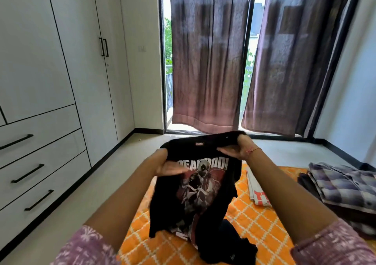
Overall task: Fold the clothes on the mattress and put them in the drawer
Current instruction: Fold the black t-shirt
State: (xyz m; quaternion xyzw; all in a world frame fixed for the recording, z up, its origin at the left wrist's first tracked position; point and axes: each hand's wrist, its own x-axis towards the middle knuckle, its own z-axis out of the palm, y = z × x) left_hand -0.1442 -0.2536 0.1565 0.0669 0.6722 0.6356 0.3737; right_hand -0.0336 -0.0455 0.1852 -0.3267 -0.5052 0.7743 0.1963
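The fingers (230,150) of the right hand (239,149) curl round the top edge of a black T-shirt (205,185) at about one o'clock from the picture's centre, thumb on the near side. The left hand (171,168), at about eleven o'clock of the shirt's print, pinches the other shoulder, its fingers blurred but closed on the cloth. The shirt hangs between both hands, lifted, its hem trailing onto the orange mattress cover (254,220) at six o'clock.

At nine o'clock stands a white wardrobe (61,61) with three drawers (42,163), all closed. At twelve o'clock dark curtains (207,61) hang before a glass door. At three o'clock lies a pile of folded checked shirts (343,185), and just left of it a folded white cloth (258,191) with red print. Another dark garment (234,250) lies crumpled under the hanging hem.
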